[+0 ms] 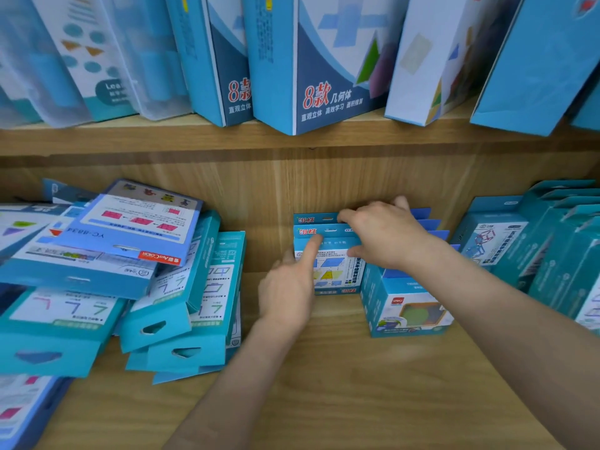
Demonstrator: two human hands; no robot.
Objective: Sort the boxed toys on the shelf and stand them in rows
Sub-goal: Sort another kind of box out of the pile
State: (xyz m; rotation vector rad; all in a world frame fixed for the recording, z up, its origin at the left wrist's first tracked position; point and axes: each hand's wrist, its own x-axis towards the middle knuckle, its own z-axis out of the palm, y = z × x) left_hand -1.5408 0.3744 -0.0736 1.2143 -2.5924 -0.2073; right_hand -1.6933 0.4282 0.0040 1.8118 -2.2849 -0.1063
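Note:
Several small blue boxed toys [328,271] stand upright in a row against the back of the lower shelf [324,368]. My left hand [289,287] touches the front box, its index finger straight on the box's top edge. My right hand [386,235] reaches over the row from the right, its fingers curled over the top flaps of the boxes behind. A square blue box [406,306] with a round window stands to the right of the row, under my right forearm.
A loose heap of flat blue boxes [123,280] lies at the left of the lower shelf. More upright teal boxes [535,245] stand at the right. Tall blue boxes [318,60] lean on the upper shelf [194,134].

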